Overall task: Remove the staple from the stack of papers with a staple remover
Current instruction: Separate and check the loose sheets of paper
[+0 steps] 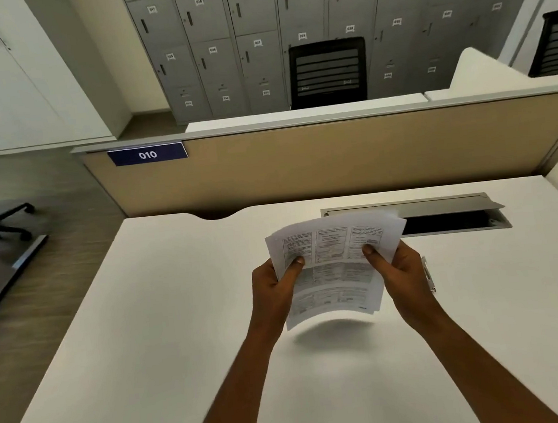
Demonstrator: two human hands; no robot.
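Papers first: the stack of papers (336, 274) is held up off the desk (179, 325), over its middle and somewhat toward the far edge, and it throws a soft shadow on the white top just below. The printed face is turned up, with boxed text in columns. The sheets bow downward at their near edge and fan apart a little at the far one.

Both hands have hold of it. The left hand (272, 291) pinches the left side, its thumb laid on the printed face and its fingers hidden behind the sheets. The right hand (401, 274) grips the right side in the same manner, thumb on top. Just beside the outer edge of the right hand a slim silvery object (428, 275) shows; I cannot tell what it is, or whether it lies on the desk or is held.

Beyond the papers, near the desk's far edge, a grey cable hatch (443, 214) stands open. A tan partition (334, 157) runs along that edge and carries a blue sign (147, 154) reading 010. Behind it stand a black chair (327, 71) and grey numbered lockers (251, 24).
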